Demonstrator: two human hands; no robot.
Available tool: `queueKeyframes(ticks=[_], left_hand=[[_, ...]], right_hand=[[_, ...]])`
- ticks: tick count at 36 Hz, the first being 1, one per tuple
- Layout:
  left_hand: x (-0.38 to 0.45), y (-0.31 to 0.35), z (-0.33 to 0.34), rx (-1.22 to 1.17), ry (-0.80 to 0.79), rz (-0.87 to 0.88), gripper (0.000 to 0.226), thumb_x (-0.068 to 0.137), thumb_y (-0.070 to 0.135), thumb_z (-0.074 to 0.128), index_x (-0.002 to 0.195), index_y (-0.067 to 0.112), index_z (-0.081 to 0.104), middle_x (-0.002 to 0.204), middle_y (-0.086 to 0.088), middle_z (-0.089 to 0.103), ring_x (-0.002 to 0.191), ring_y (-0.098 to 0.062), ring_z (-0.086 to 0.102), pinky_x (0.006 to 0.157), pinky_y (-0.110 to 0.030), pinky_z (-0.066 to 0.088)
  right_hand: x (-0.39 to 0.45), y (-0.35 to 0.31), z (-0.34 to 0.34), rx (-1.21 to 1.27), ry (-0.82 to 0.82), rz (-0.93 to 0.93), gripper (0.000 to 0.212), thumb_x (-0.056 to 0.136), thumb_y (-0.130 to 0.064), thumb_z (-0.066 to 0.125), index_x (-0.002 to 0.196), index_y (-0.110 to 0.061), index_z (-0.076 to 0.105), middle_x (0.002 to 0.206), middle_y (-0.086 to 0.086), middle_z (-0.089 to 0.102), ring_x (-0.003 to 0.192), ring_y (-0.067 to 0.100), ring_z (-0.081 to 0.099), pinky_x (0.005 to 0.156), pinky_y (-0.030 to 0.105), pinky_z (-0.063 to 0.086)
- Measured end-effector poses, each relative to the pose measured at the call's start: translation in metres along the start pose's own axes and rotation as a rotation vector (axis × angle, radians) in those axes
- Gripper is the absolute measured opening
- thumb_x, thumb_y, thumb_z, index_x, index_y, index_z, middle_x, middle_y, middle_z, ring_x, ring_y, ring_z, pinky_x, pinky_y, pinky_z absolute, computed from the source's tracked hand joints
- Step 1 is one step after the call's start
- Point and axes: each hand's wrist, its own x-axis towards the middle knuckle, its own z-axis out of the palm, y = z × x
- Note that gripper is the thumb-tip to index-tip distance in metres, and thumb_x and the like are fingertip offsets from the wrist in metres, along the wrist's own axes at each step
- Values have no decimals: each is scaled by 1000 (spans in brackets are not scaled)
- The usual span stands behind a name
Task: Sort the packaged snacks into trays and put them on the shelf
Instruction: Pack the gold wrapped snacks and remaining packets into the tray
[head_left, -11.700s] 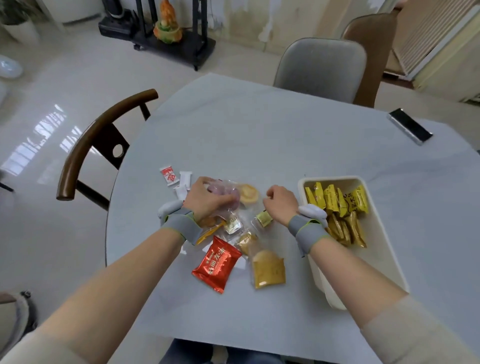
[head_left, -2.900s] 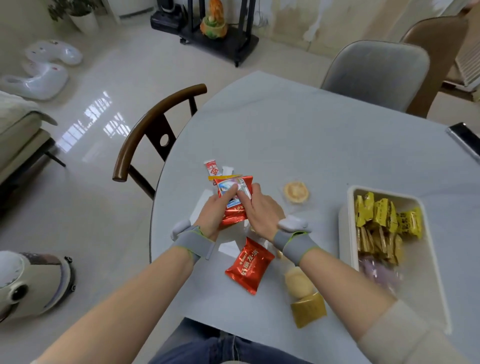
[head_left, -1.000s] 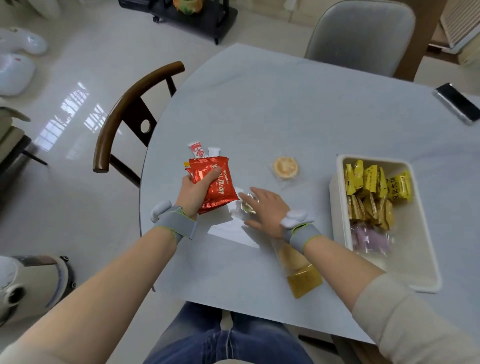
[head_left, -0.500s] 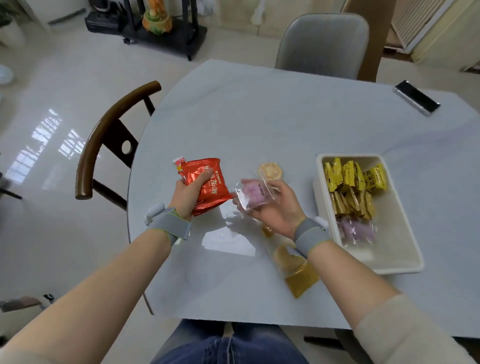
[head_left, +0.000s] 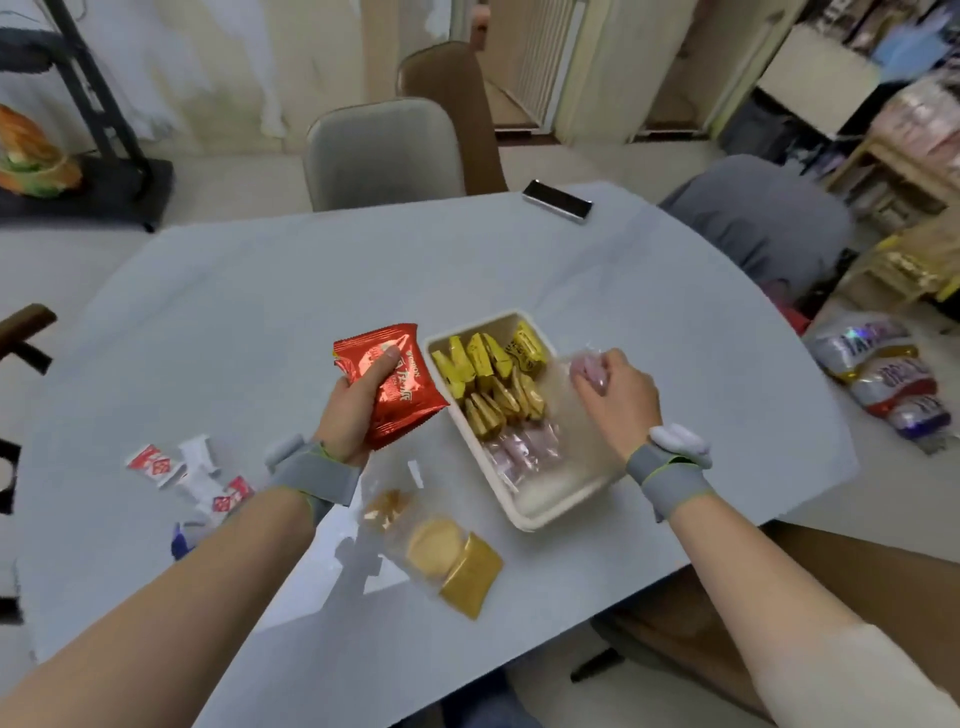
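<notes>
Spanning frame, pale table (head_left: 322, 291); phone (head_left: 557, 208) far edge; chairs (head_left: 384, 150) around.

A white rectangular plastic tray (head_left: 524, 519) sits on the pale grey round table (head_left: 260, 291), holding yellow-wrapped snacks (head_left: 493, 374) behind pink-wrapped ones (head_left: 524, 449). Left of it lie clear-wrapped biscuits (head_left: 434, 545) and, further left, small red-and-white sachets (head_left: 182, 467). A black slab phone (head_left: 557, 201) lies at the table's far edge.

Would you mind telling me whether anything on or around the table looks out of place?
Mostly the shiny snack bags lying on the floor right of the table, away from the white tray. Nothing looks spilled or torn.
</notes>
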Motion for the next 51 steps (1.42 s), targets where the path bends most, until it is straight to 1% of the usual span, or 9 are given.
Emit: queueKeyframes(ticks=[4,11,19,28,36,41,44,48,51], left_hand=[[7,-7,33,-2,-7,10,40,83,33,70,115,11,63,102,-12,71,73,-19,71,62,-31,58],[22,-27,74,26,18,-6,61,75,39,77,125,9,58,106,-13,71,78,-23,71,62,-33,56],[25,-41,73,8,85,-44,55,80,36,74,124,9,58,111,-15,70,83,-25,70,66,-35,59],[29,-45,66,17,114,-51,58,77,37,76,125,10,57,107,-13,71,84,-26,71,69,-36,59],[33,-45,61,34,87,-72,61,76,39,76,126,11,54,106,-11,72,81,-23,72,64,-32,58],[35,-45,60,35,78,-85,71,71,43,80,128,12,53,105,-9,72,86,-25,72,68,-34,57],[34,-45,59,47,77,-90,67,73,43,78,127,13,52,106,-9,72,86,-24,72,66,-33,57],[27,-40,63,16,55,-98,59,77,43,74,124,13,56,103,-7,73,84,-22,72,66,-32,58],[15,-43,75,-180,-60,-169,51,83,47,65,121,14,59,97,-7,72,84,-23,70,78,-37,58]], right_hand=[[-2,25,5,-78,-82,-27,20,92,-35,53,88,-15,52,96,12,66,94,36,60,69,31,36],[-2,46,23,-230,-208,-157,32,94,-38,48,102,-7,50,101,16,64,92,38,60,65,33,34],[8,49,33,-301,-286,-176,30,96,-31,48,111,-5,47,112,18,61,98,39,59,69,35,39],[4,43,43,-492,-176,-240,19,97,-19,46,112,-8,44,108,11,58,92,34,64,61,32,34],[17,51,49,-91,-192,13,30,89,-41,56,92,-12,53,93,16,65,88,37,60,65,33,38],[13,52,41,-16,-246,-21,32,85,-43,60,79,-13,50,70,3,55,76,31,53,62,31,35],[10,51,36,-180,-205,-134,26,90,-40,54,95,-14,51,88,8,62,84,36,59,64,33,36],[0,44,37,-474,-133,-318,25,97,-27,43,115,-10,43,108,9,55,90,34,61,61,32,32],[-6,41,42,-347,-111,-229,28,97,-29,41,115,-8,39,106,12,57,91,35,61,62,33,35]])
